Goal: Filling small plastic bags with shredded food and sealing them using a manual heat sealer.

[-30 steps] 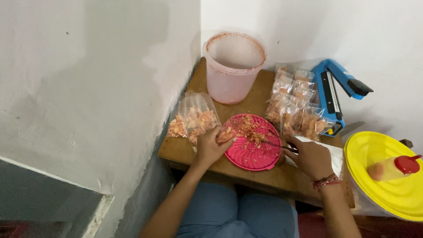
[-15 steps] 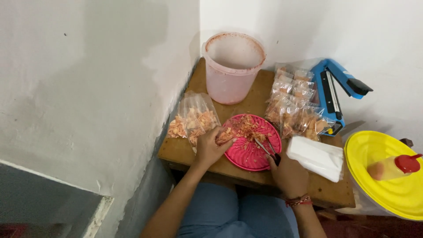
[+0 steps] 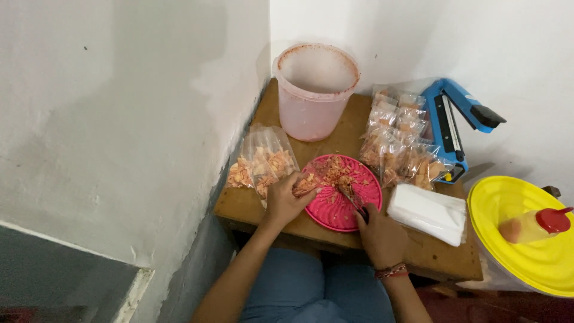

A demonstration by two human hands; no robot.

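Left hand: your left hand (image 3: 286, 200) rests at the pink plate's left edge, fingers curled around the mouth of a clear bag of orange chips (image 3: 269, 161) — the bag lies flat on the table, stretching away from you toward the wall.
Right hand: your right hand (image 3: 378, 233) sits at the plate's near right rim, closed around a pair of metal tongs (image 3: 353, 197); the tips reach into the crumbs on the plate.
Hands together or apart: apart, one on each side of the plate.
Pink plate: the round pink plate (image 3: 335, 210) lies on the small wooden table (image 3: 353, 128), near its front edge, with orange chip pieces (image 3: 336, 170) heaped on its far half.
Behind the plate: a pale pink bucket (image 3: 315, 90) stands in the corner — its inner rim is dusted red.
To the right: a pile of filled small bags (image 3: 399, 143) leans beside a blue heat sealer (image 3: 457, 119), and a stack of empty clear bags (image 3: 427, 212) lies just beside your right hand.
Far right: a yellow lid (image 3: 520, 239) carries a bottle with a red cap (image 3: 535, 226) lying on it.
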